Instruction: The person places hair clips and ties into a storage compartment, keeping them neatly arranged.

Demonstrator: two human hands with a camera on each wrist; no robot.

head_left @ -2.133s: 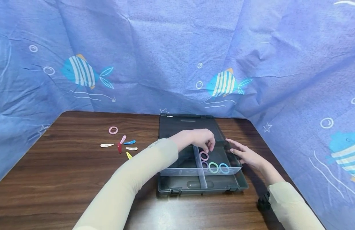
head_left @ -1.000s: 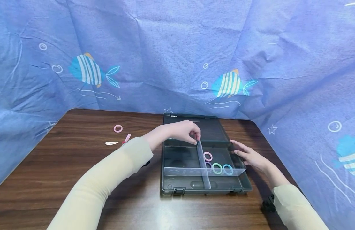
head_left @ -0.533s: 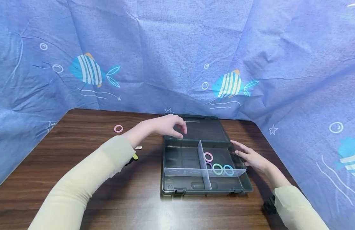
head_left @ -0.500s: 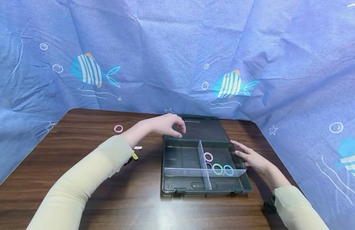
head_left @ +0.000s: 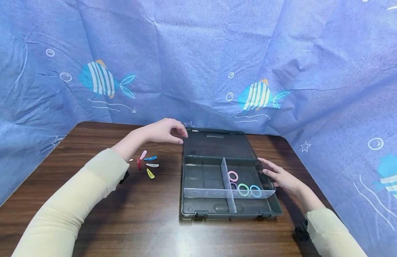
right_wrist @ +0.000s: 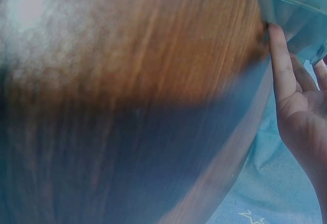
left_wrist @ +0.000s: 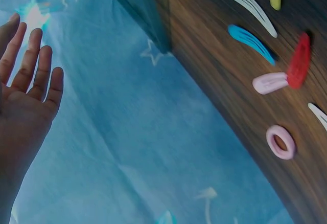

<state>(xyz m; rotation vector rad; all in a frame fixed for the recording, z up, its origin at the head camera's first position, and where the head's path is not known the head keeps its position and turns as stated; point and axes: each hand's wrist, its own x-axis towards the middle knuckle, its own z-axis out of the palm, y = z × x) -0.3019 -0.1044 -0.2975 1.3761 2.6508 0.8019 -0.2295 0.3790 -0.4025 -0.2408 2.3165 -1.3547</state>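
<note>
My left hand [head_left: 163, 131] hovers over the table at the left edge of the raised-back lid, fingers loosely bent and holding nothing. In the left wrist view its fingers [left_wrist: 33, 63] are spread. My right hand [head_left: 280, 176] rests against the right side of the dark plastic box [head_left: 203, 215], its fingers touching the wall. Dividers split the open box into compartments. The back right one holds a pink hair tie [head_left: 233, 176], a green one [head_left: 243, 190], a blue one [head_left: 255, 191] and a purple one partly behind a divider. Another pink hair tie [left_wrist: 281, 142] lies on the table, hidden in the head view.
On the table left of the box lie several snap hair clips: yellow [head_left: 150, 174], blue [head_left: 150, 158], red [head_left: 139, 164], pink [head_left: 143, 154] and white [head_left: 152, 165]. A blue fish-print cloth [head_left: 185, 64] hangs behind the table.
My left hand has left the back right compartment and moved left past the divider and lid, emptied. Its forearm now hides the loose pink hair tie. The right hand stays on the box.
</note>
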